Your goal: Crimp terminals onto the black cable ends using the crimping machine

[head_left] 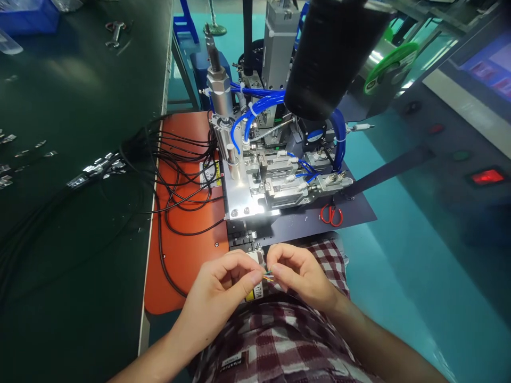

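Thin coloured wires (269, 277), green, white and orange among them, stretch between my two hands in front of my lap. My left hand (227, 284) pinches them between thumb and forefinger. Close beside it, my right hand (301, 274) has its thumb and fingertips closed on the wire ends. Most of the wires' length is hidden behind the fingers. Just beyond the hands is a metal machine (275, 186) with blue air tubes (267, 101) on an orange and grey base. A white label (257, 290) shows partly behind my left hand.
Black cables (183, 181) with shiny connectors (99, 167) run across the orange plate (171, 287) onto the dark table (80, 298) at left. Red-handled scissors (331, 215) lie on the grey plate. A green-rimmed solder spool (393, 61) and dark cylinder (327, 58) stand above.
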Tool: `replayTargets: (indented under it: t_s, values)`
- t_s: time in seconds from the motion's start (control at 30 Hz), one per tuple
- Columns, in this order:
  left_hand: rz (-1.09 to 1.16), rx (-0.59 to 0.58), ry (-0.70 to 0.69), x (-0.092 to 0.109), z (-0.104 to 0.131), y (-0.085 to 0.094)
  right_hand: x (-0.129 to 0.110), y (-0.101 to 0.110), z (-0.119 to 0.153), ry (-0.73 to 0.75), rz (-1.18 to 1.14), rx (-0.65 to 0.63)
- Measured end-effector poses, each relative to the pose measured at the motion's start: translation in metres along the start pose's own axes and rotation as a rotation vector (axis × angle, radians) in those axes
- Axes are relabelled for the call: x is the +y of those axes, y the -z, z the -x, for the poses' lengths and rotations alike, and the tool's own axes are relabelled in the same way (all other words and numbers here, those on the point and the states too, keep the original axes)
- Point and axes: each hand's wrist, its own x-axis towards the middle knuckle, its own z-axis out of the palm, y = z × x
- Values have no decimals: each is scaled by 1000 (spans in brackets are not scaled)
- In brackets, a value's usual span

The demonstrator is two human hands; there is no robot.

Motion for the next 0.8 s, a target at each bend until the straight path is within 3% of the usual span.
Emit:
replayTargets:
  t_s: [0.17,0.37,0.57,0.8]
  values:
    - [16,-74,50,2,-2,0,0,8,-6,48,102,-124]
    - [43,-54,68,0,-2,-2,-8,12,-13,66,168,-196]
    - [20,135,16,-5,-4,-2,-10,7,-11,-13,87,87]
    - [47,188,-10,-5,-6,-3,-5,-9,-6,31,270,248]
